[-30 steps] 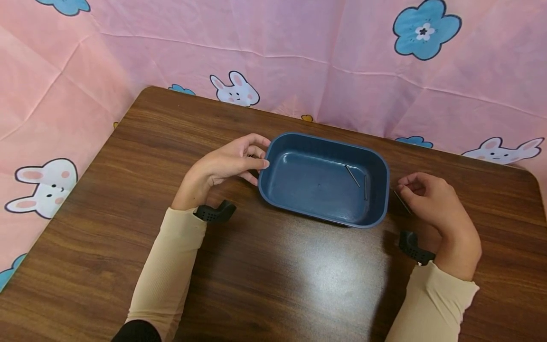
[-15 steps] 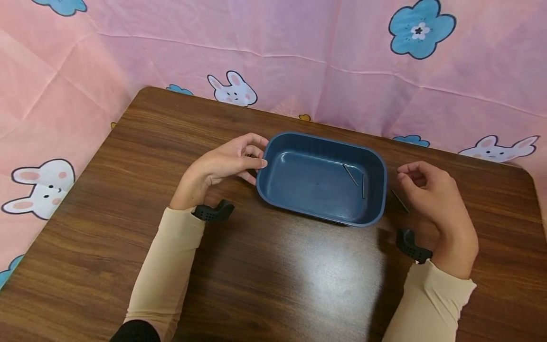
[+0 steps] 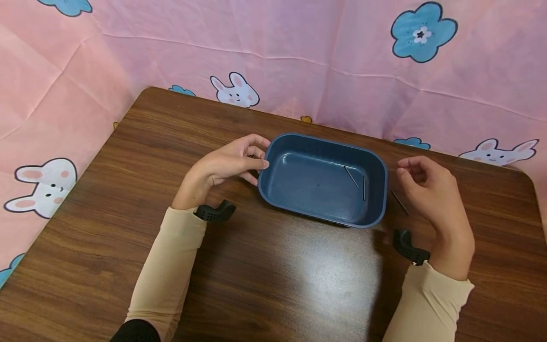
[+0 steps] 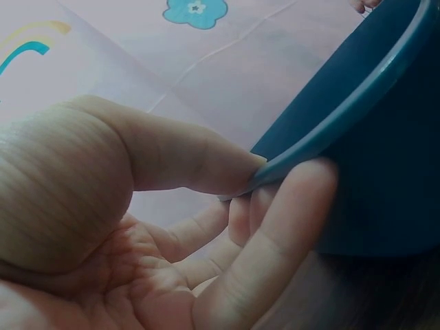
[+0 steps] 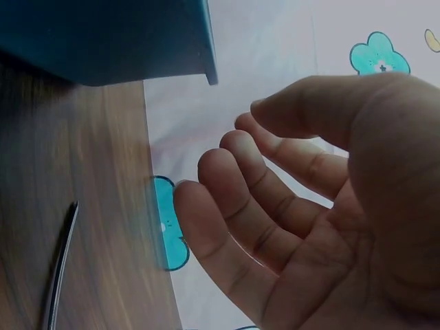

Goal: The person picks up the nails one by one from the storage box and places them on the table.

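A dark blue plastic basin (image 3: 316, 213) stands on the table. My left hand (image 3: 228, 159) grips its left rim, thumb at the rim and fingers against the outer wall, as the left wrist view shows. Inside, near the right end, lie two thin dark metal rods, one slanted (image 3: 351, 176) and one lengthwise along the wall (image 3: 364, 188). Another thin metal rod (image 3: 400, 203) lies on the table just right of the basin. Above and to the right of that rod, my right hand (image 5: 275, 206) hangs loosely curled with nothing between its fingers.
The brown wood-grain table (image 3: 273, 285) reaches back to a pink curtain (image 3: 299, 47) printed with rabbits and flowers. A black strap mount sits on each wrist, the left mount (image 3: 215, 211) near the basin's front left.
My right hand has moved up and back from the rod's end, leaving the rod lying on the table. The left hand and the basin stay about where they were.
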`<state>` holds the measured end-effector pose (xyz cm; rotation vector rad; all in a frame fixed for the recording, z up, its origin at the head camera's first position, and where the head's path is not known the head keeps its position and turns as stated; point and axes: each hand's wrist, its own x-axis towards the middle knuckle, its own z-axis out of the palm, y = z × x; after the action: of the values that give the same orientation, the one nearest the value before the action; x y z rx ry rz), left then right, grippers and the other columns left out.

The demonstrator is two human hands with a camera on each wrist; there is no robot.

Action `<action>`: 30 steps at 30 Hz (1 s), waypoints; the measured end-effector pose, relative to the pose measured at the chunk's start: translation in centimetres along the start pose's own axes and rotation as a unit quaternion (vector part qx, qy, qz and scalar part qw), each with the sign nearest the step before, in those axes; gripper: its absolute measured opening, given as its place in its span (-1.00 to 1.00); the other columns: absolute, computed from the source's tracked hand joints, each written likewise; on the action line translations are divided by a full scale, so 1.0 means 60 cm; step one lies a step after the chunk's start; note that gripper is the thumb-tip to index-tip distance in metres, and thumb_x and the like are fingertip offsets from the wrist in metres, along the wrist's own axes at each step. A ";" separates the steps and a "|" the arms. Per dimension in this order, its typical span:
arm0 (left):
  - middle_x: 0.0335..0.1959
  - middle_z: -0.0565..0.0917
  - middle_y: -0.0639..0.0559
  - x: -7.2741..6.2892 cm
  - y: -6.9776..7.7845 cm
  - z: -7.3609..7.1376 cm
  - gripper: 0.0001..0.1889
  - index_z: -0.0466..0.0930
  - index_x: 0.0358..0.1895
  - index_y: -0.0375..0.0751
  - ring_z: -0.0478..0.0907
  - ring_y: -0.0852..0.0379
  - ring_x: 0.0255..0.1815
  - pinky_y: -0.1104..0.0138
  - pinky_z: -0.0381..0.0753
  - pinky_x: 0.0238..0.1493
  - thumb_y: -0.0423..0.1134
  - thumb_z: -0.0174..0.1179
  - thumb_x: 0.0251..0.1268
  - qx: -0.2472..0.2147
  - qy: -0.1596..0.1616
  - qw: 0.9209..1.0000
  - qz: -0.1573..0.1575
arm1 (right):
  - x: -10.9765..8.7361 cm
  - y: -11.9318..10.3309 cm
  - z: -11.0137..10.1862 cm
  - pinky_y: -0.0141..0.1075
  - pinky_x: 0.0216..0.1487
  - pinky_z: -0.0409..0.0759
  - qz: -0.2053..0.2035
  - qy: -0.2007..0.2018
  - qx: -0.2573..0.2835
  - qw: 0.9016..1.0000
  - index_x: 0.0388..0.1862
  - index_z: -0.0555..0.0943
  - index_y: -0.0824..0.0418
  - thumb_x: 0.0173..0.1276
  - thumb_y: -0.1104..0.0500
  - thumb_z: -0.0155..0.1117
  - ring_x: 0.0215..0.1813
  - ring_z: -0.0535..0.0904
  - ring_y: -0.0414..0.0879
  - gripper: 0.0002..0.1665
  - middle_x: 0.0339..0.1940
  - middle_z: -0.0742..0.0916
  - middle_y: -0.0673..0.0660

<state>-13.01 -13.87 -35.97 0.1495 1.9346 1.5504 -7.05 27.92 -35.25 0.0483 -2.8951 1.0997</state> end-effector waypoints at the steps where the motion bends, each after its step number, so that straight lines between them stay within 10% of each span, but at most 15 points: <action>1: 0.12 0.55 -0.31 0.000 0.000 0.000 -0.44 0.25 0.49 -0.26 0.65 -0.07 0.01 0.10 0.86 -0.14 -0.36 0.19 0.51 0.000 0.000 1.000 0.000 | 0.000 -0.002 0.000 -0.67 -0.25 0.44 0.001 0.001 0.001 1.000 0.14 0.70 0.26 0.59 0.06 0.22 -0.26 0.51 -0.47 -0.64 -0.23 0.65 -0.15; 30: 0.09 0.56 -0.30 0.000 -0.001 0.000 -0.44 0.26 0.49 -0.23 0.66 -0.07 -0.02 0.08 0.87 -0.17 -0.39 0.19 0.51 -0.012 0.003 1.000 -0.001 | 0.000 -0.088 0.026 -0.67 -0.34 0.52 -0.003 0.081 0.062 0.995 0.11 0.70 0.26 0.57 0.08 0.22 -0.38 0.59 -0.59 -0.67 -0.34 0.63 -0.40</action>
<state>-13.00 -13.90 -35.99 0.1320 1.9200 1.5733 -6.86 22.93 -32.89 -0.0263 -2.6810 1.2206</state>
